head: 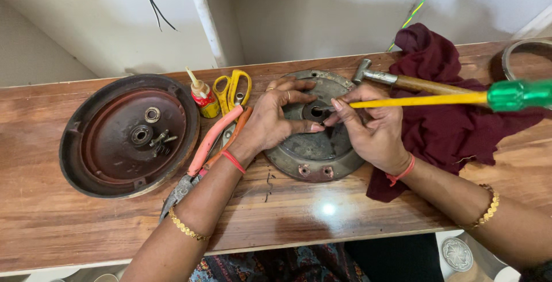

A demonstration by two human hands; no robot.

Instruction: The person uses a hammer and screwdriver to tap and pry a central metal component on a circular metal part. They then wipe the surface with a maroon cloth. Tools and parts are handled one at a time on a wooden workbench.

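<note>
A round grey metal cover (315, 149) with a centre hole lies on the wooden table (75, 224). My left hand (275, 119) rests on its left side, fingers curled over the rim and toward the hole. My right hand (372, 126) pinches the tip of a screwdriver (425, 100) with a yellow shaft and green handle, its point at the centre hole. The handle sticks out to the right, above a maroon cloth.
A dark round housing (86, 155) with a bearing and small bolts lies at the left. Pliers with pink and orange handles (211, 139), yellow scissors (231, 90) and a small glue bottle (202, 94) lie between. A hammer (402, 80) rests on the maroon cloth (448, 132). A metal ring (526, 49) sits far right.
</note>
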